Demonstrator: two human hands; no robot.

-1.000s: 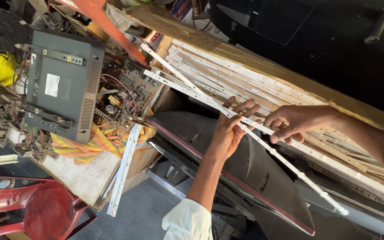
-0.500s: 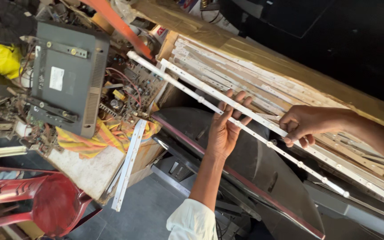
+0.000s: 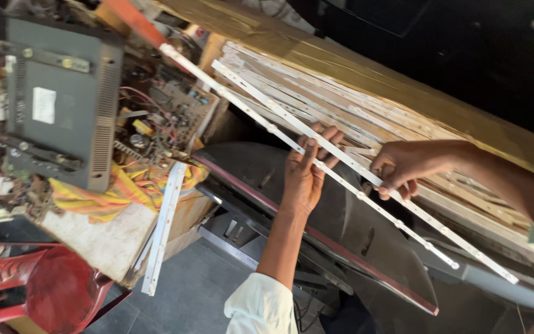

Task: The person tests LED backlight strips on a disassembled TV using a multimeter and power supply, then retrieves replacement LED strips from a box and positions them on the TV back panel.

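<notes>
A white rectangular label (image 3: 44, 104) sat on the grey back of a monitor (image 3: 63, 99) at 9 o'clock; its print was too small to make out. A brown carton (image 3: 186, 213) stood under the desk (image 3: 94, 238) edge, half covered by a yellow-orange cloth (image 3: 94, 198).

The left hand (image 3: 304, 176) was raised palm-out at the centre, fingers (image 3: 322, 139) spread and pressed against the lower strip (image 3: 316, 164), steadying it more than gripping it. The right hand (image 3: 403, 167), at 3 o'clock from the left, had its fingers (image 3: 397, 185) curled round the upper strip (image 3: 341, 145), pinching it.

Both strips were long, thin and white, studded with small lenses. They ran side by side on a diagonal, long axis from 10 o'clock to 4 o'clock, the high ends near an orange bar (image 3: 131, 18) and the low ends hanging over a dark curved panel (image 3: 316, 216). Behind them lay a stack of similar strips (image 3: 353, 105) on a wooden board (image 3: 341, 59).

A third strip (image 3: 163, 226) leaned against the carton, pointing from 12 to 6 o'clock. A circuit board (image 3: 168, 117) beside the monitor was a tangle, hard to read. A red chair (image 3: 38, 284) was cut off at 7 o'clock. The right arm left the frame at 3 o'clock, and the upper right corner was black and unreadable.
</notes>
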